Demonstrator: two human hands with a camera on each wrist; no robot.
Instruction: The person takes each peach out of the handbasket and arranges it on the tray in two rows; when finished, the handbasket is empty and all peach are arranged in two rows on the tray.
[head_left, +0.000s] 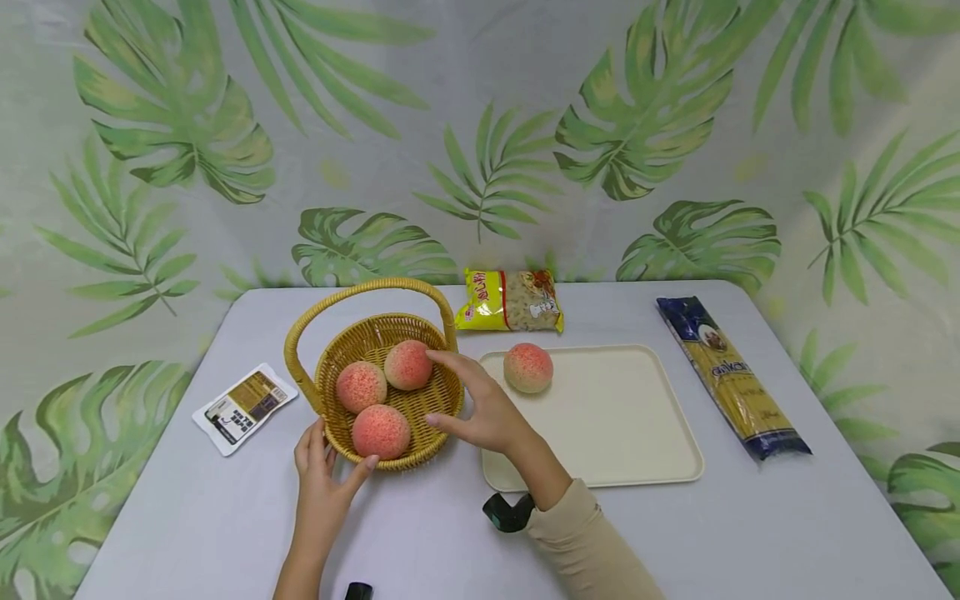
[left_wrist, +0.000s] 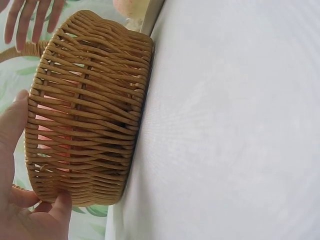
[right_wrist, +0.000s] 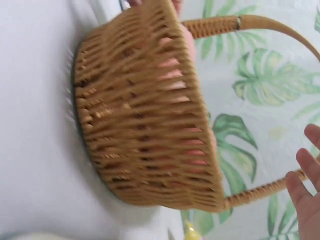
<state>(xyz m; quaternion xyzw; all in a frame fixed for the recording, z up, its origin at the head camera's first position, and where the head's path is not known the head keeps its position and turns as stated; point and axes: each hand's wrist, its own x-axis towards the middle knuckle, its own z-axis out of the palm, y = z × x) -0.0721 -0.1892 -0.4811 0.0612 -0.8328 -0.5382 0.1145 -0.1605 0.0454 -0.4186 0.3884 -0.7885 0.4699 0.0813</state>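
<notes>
Head view — left hand (head_left: 324, 477) grips basket (head_left: 367, 337); pasta packet (head_left: 731, 383) reads "ankar".

Basket (left_wrist: 90, 115) is golden tan, woven; peaches (head_left: 381, 432) are speckled pink-red. Tray (head_left: 607, 417) is cream, table (head_left: 427, 533) white, sleeve (head_left: 592, 546) beige. Backdrop (head_left: 480, 67) shows green leaves on pale grey. Long packet (head_left: 733, 379): navy and yellow. Bag (head_left: 512, 301): yellow, red stripe. Pouch (head_left: 244, 408): white, brown panel.

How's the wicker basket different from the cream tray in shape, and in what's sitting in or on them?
The wicker basket is round and deep; the cream tray is rectangular and shallow. The basket has an arched handle; the tray shows none. The basket holds three peaches, the tray one. Both hold peaches.
</notes>
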